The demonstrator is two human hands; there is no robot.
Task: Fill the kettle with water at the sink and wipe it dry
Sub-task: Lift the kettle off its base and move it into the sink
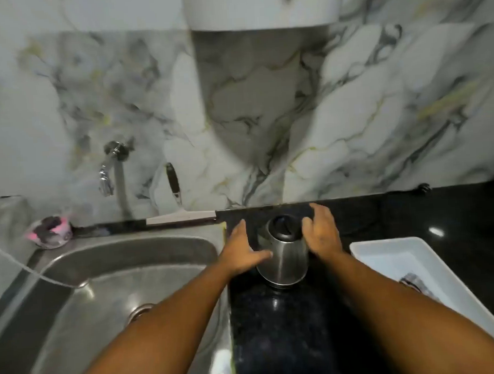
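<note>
1. Pink-and-grey scrubber pot [51, 230]: far left, on the rim behind the sink.
2. Chrome tap [107, 171]: wall-mounted above the sink's back left; no water seen running.
3. Stainless sink [123, 253]: wide basin, drain low in the middle, left of the black desk [384, 216].
4. Squeegee [179, 210]: leaning on the marble wall, blade resting on the back ledge.
5. Left hand [243, 251]: fingers apart, thumb tip touching the kettle's left flank; flat and not closed round anything.
6. Kettle [283, 256]: brushed steel body, black lid and base ring; upright on the desk just right of the sink, between both hands. Handle not visible. Judged: light if empty, far heavier once filled; rigid; polished wall slippery, more so when wet. Best held by the handle if one lies behind the right hand, otherwise two palms pressed on opposite flanks.
7. Right hand [322, 234]: fingers spread and curved beside lid and upper right flank; full contact cannot be told.
8. White tray [366, 249]: near right, dark item inside, unclear.
</note>
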